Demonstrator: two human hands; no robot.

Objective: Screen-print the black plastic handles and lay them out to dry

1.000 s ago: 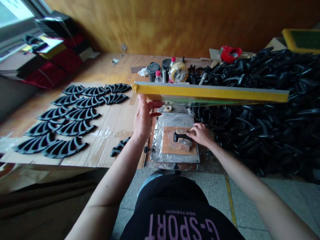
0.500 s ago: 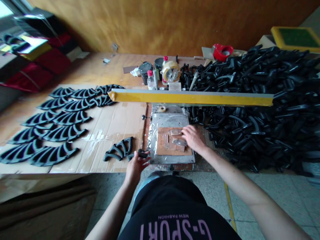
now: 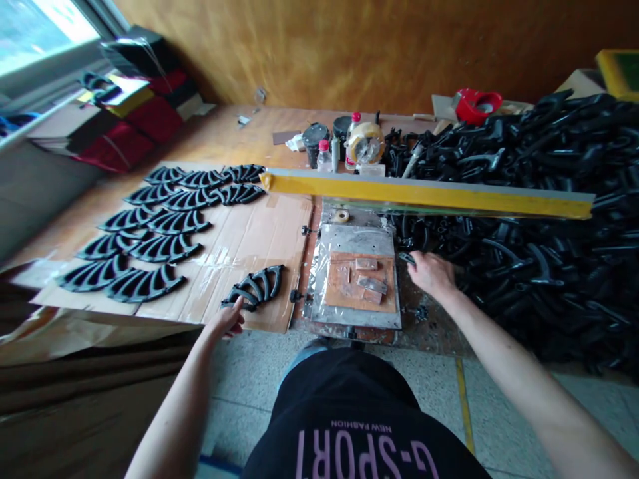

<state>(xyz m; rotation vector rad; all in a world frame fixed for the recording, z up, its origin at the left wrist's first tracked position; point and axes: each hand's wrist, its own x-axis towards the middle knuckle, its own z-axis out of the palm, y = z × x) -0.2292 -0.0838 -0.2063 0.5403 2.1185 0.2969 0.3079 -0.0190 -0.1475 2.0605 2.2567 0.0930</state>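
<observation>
My left hand (image 3: pixel 227 320) lies low at the near edge of the cardboard sheet (image 3: pixel 239 233). Its fingers are loosely spread, the tips touching the near end of a small stack of black fan-shaped plastic parts (image 3: pixel 255 286). My right hand (image 3: pixel 432 274) is at the edge of the big heap of black plastic parts (image 3: pixel 529 199), right of the metal jig plate (image 3: pixel 355 241). Its fingers are curled round one black part (image 3: pixel 407 258). The brown pad (image 3: pixel 344 286) on the plate holds only small taped blocks. The yellow-edged screen frame (image 3: pixel 424 193) hangs raised above the plate.
Rows of black fan-shaped parts (image 3: pixel 150 226) are laid out on the cardboard to the left. Bottles, jars and a tape roll (image 3: pixel 364 145) stand behind the frame. A red tape dispenser (image 3: pixel 474 105) sits far right. Red and black stacks (image 3: pixel 124 113) line the window side.
My left hand let go of the frame, carried a black part from the jig to the cardboard and set it with the others. My right hand left the pad and reached into the heap.
</observation>
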